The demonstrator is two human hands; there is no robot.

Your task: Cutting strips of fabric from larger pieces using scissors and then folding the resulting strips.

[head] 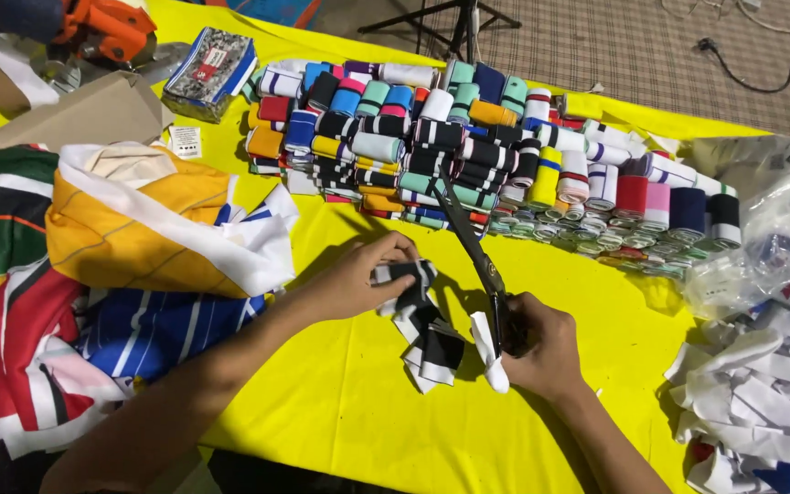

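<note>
1. Forearms are entering from the bottom edge, both hands working over the yellow table cover (349,402).
2. Left hand (358,279) is pinching a black-and-white striped knit strip (422,329), fingers closed on its upper end; it is keeping the fabric steady and slightly raised off the cover.
3. Right hand (541,348) is wrapped shut around the handles of long black scissors (468,238). Blades are pointing up and away from the person; whether they are parted, I cannot tell.
4. Strip is lying mid-table between the two hands, its loose white end (491,361) trailing just beside the scissor handles, so the cut line is sitting close to the right hand.
5. Rolled striped rib trims (505,165) are stacking in rows beyond the scissor tips, sorted by colour, within reach.
6. Folded striped fabric panels (139,265) are piling up left of the left forearm, clear of the cutting spot.
7. White offcuts (752,402) and clear plastic bags (770,229) are gathering on the right edge.
8. Cardboard box (75,114) is sitting at far left, behind the panels.
</note>
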